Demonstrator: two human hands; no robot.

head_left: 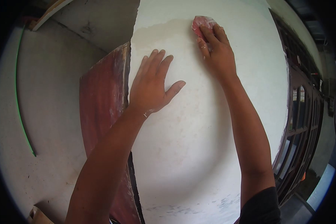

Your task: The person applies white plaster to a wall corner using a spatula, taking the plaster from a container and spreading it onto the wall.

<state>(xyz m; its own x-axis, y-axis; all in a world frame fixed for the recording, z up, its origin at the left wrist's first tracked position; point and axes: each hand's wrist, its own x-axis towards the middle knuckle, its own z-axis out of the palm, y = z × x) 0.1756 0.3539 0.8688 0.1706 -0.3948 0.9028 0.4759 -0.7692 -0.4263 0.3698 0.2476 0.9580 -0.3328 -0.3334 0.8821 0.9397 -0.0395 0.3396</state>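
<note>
A white wall surface (183, 142) fills the middle of the view, with a greyish patch along its upper left. My left hand (151, 84) lies on it near its left edge, fingers stretched upward and thumb out to the side, holding nothing. Higher up and to the right, my right hand (218, 52) presses a reddish piece of sandpaper (202, 23), dusted with white, against the surface. Part of the sandpaper is hidden under the fingers. White specks mark the right fingers and the left wrist.
A dark red wooden board (100, 93) stands along the left edge of the white surface. Further left, a thin green strip (16, 89) runs down a grey wall (52, 100). Dark framed windows (296, 108) are at the right. A brown piece (39, 216) shows at the lower left.
</note>
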